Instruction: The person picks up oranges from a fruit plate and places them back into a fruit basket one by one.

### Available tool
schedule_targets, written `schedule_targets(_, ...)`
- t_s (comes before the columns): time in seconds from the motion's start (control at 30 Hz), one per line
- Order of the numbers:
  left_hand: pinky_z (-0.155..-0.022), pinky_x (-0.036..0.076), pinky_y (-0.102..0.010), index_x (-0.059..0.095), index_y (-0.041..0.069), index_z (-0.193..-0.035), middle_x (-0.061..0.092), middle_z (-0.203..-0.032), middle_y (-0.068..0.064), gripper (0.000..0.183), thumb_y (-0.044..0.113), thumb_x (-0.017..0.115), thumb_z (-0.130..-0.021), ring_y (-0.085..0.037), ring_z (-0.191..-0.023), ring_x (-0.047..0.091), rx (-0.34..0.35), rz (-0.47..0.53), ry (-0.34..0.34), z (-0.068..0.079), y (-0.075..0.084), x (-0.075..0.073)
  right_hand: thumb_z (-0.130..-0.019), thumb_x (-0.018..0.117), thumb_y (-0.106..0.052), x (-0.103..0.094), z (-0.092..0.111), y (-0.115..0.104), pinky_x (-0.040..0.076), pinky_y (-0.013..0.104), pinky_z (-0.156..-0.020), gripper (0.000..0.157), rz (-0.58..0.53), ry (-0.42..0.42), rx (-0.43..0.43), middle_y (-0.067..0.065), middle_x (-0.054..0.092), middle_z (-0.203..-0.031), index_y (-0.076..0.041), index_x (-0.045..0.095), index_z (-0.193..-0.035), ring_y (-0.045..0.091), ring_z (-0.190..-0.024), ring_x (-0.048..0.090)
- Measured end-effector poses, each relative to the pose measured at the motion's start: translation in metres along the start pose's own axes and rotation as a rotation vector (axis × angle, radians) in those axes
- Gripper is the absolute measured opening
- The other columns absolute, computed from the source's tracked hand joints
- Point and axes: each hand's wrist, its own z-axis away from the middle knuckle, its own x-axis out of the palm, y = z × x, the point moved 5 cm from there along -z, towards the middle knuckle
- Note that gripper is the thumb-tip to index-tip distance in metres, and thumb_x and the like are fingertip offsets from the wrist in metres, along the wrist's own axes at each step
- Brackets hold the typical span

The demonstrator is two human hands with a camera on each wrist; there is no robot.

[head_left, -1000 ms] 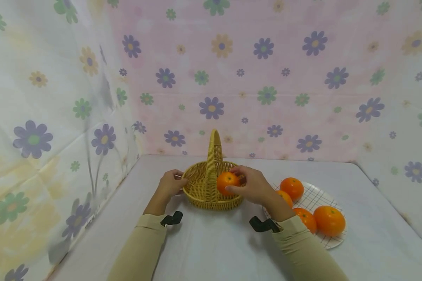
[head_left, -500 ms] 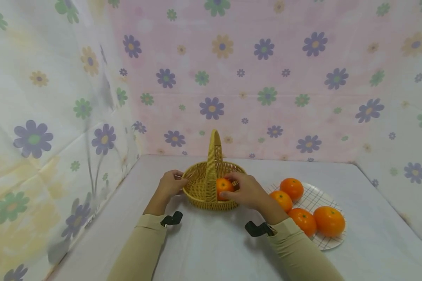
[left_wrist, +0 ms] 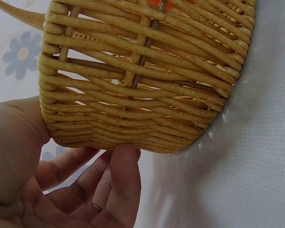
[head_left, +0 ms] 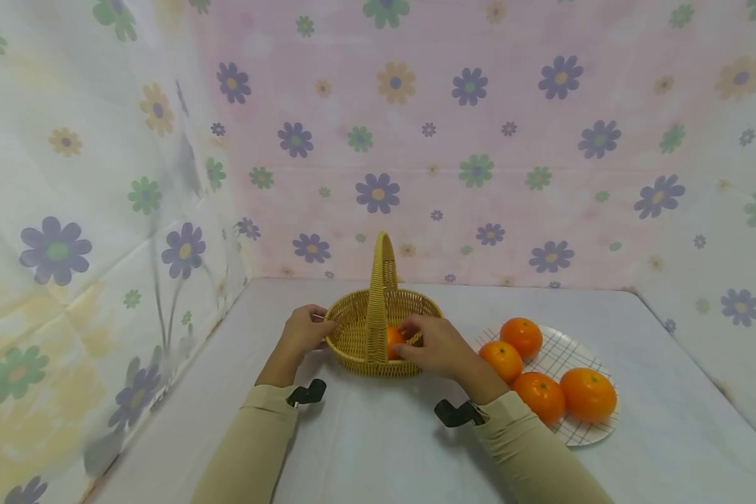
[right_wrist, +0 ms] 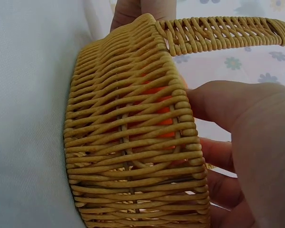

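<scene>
A yellow woven basket [head_left: 359,365] with a tall arched handle stands mid-table. My left hand [head_left: 304,330] holds its left end; in the left wrist view the thumb goes over the rim and the fingers lie along the outside of the weave. My right hand [head_left: 439,350] reaches over the right rim, thumb and fingers round an orange [head_left: 393,341] low inside the basket, right of the handle. The handle and the hand hide much of that fruit. In the right wrist view its colour shows through the basket wall [right_wrist: 133,156], with the thumb [right_wrist: 213,102] at the rim.
To the right, a white plate [head_left: 557,353] with a grid pattern bears several oranges [head_left: 589,394], close to the right forearm. A white cloth covers the table [head_left: 365,441]. Flower-printed fabric [head_left: 428,203] rises behind and at both sides.
My right hand has moved left and down with the orange, lowering it deeper into the basket. The left hand and the basket have stayed put.
</scene>
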Motion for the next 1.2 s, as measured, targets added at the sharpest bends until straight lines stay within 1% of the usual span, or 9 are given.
schedule_targets(0.13, -0.072, 0.065, -0.031, 0.061, 0.002, -0.128, 0.065, -0.120, -0.020, 0.037, 0.017, 0.068, -0.095, -0.024, -0.094, 0.071, 0.005, 0.004, 0.001, 0.001, 0.001, 0.000, -0.094, 0.074, -0.033, 0.001, 0.000, 0.000, 0.059, 0.029, -0.082, 0.036, 0.037, -0.017, -0.002, -0.005, 0.073, -0.108, -0.017, 0.068, -0.126, 0.009, -0.093, 0.066)
schedule_targets(0.27, -0.072, 0.065, -0.031, 0.061, 0.002, -0.128, 0.065, -0.120, -0.020, 0.037, 0.017, 0.068, -0.096, -0.025, -0.095, 0.071, 0.012, 0.011, -0.001, 0.001, 0.001, 0.000, -0.094, 0.073, -0.033, 0.002, 0.000, 0.000, 0.059, 0.029, -0.082, 0.036, 0.044, -0.037, -0.003, -0.006, 0.072, -0.105, -0.017, 0.068, -0.125, 0.009, -0.096, 0.066)
schedule_targets(0.47, -0.072, 0.065, -0.032, 0.062, 0.001, -0.127, 0.065, -0.120, -0.020, 0.036, 0.017, 0.069, -0.096, -0.026, -0.097, 0.071, 0.029, 0.022, -0.005, 0.000, 0.000, 0.000, -0.095, 0.072, -0.032, 0.001, 0.001, 0.000, 0.059, 0.030, -0.082, 0.035, 0.013, -0.055, -0.001, -0.006, 0.072, -0.106, -0.017, 0.067, -0.127, 0.009, -0.097, 0.065)
schedule_targets(0.6, -0.072, 0.065, -0.032, 0.062, 0.002, -0.128, 0.065, -0.120, -0.019, 0.036, 0.017, 0.069, -0.096, -0.025, -0.097, 0.071, 0.025, 0.016, -0.005, -0.001, -0.001, 0.000, -0.095, 0.071, -0.031, -0.002, 0.002, -0.001, 0.060, 0.032, -0.084, 0.034, 0.005, -0.070, -0.003, -0.005, 0.072, -0.109, -0.017, 0.068, -0.125, 0.011, -0.099, 0.066)
schedule_targets(0.77, -0.072, 0.065, -0.032, 0.062, 0.002, -0.127, 0.066, -0.119, -0.019, 0.036, 0.017, 0.070, -0.096, -0.025, -0.096, 0.071, 0.014, 0.010, -0.007, -0.002, 0.000, 0.001, -0.094, 0.072, -0.030, -0.013, 0.005, -0.004, 0.060, 0.039, -0.092, 0.031, 0.013, -0.087, -0.006, -0.001, 0.072, -0.119, -0.017, 0.071, -0.123, 0.017, -0.107, 0.066)
schedule_targets(0.87, -0.072, 0.065, -0.031, 0.062, 0.002, -0.127, 0.066, -0.118, -0.018, 0.035, 0.018, 0.070, -0.096, -0.025, -0.096, 0.071, 0.013, 0.007, -0.007, -0.002, -0.001, 0.001, -0.094, 0.073, -0.029, -0.020, 0.007, -0.005, 0.059, 0.043, -0.096, 0.033, 0.007, -0.087, -0.004, 0.002, 0.071, -0.123, -0.016, 0.071, -0.125, 0.021, -0.112, 0.066)
schedule_targets(1.07, -0.072, 0.065, -0.031, 0.063, 0.003, -0.125, 0.066, -0.118, -0.017, 0.034, 0.018, 0.070, -0.096, -0.025, -0.097, 0.071, 0.005, 0.013, -0.006, -0.003, -0.001, 0.001, -0.095, 0.073, -0.030, -0.037, 0.010, -0.004, 0.058, 0.046, -0.098, 0.039, 0.006, -0.070, 0.005, 0.005, 0.070, -0.128, -0.012, 0.068, -0.129, 0.025, -0.116, 0.066)
schedule_targets(1.2, -0.072, 0.065, -0.031, 0.063, 0.004, -0.126, 0.066, -0.119, -0.018, 0.034, 0.018, 0.070, -0.095, -0.026, -0.098, 0.071, 0.003, 0.013, -0.006, -0.003, -0.001, 0.001, -0.096, 0.072, -0.033, -0.051, 0.011, 0.001, 0.056, 0.048, -0.102, 0.039, 0.026, -0.042, 0.014, 0.004, 0.070, -0.130, -0.015, 0.068, -0.131, 0.025, -0.119, 0.064)
